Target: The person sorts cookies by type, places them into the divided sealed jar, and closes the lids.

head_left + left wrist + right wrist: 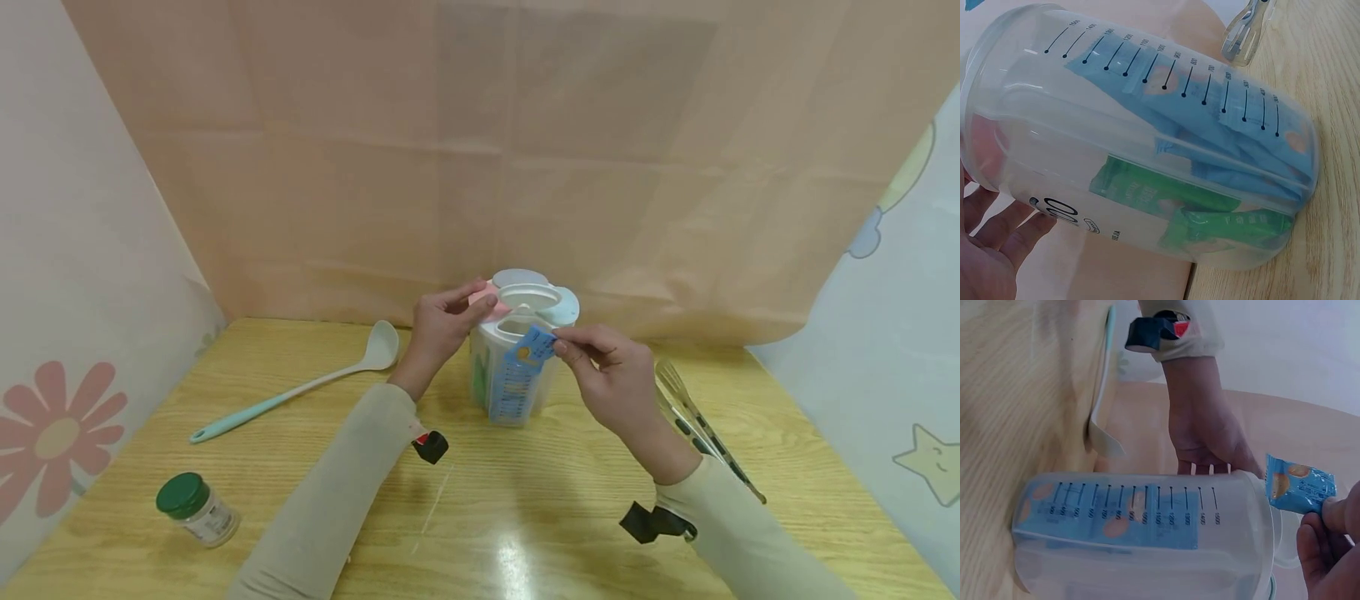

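Beige sleeves (330,500) fill the near edge of the wooden table (525,517) as I work at a clear measuring container (517,367) standing at the centre, at twelve o'clock from me. My right hand (611,375) pinches a small blue packet (528,350) between thumb and forefinger, the other fingers loosely curled; the packet hangs at the container's open mouth, just outside the rim on the near side. My left hand (442,325) rests at the container's top at nine o'clock, fingers bent, fingertips touching the pink edge under the white lid (528,298), which is flipped open. From the left wrist camera, the container (1141,137) shows printed measuring marks along its wall, with blue packets (1210,125) and green packets (1210,215) lying inside; my palm and fingers (991,250) sit spread beside its top. From the right wrist camera, the held packet (1299,485) is clear of the container (1141,531), near its mouth.

At ten o'clock lies a pale mint ladle (300,387), bowl toward the container. At eight o'clock stands a green-capped spice jar (197,508). Metal tongs (697,421) lie at three o'clock, partly under my right forearm.
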